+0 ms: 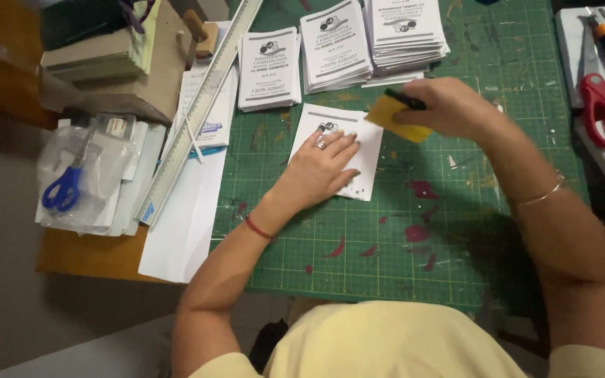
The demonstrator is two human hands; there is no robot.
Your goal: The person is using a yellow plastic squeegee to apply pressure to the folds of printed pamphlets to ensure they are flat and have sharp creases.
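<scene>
Pressing flat on a white printed pad [337,150], the left hand [320,168] lies with fingers spread open, pinning it to the green cutting mat [400,231]. The right hand [449,108] is closed around a yellow sponge [397,117], with a thin black tool beside the fingers; the sponge meets the pad's top right corner. The head view suggests the step in hand is working along the pad's top edge while it is held still. The next stroke would call for steady downward pressure from the left hand, so the sheets stay aligned. Three stacks [337,45] of the same pads sit beyond, near a long metal ruler [201,105]. Blue scissors [64,185] lie in plastic at left, red scissors [603,105] at right.
</scene>
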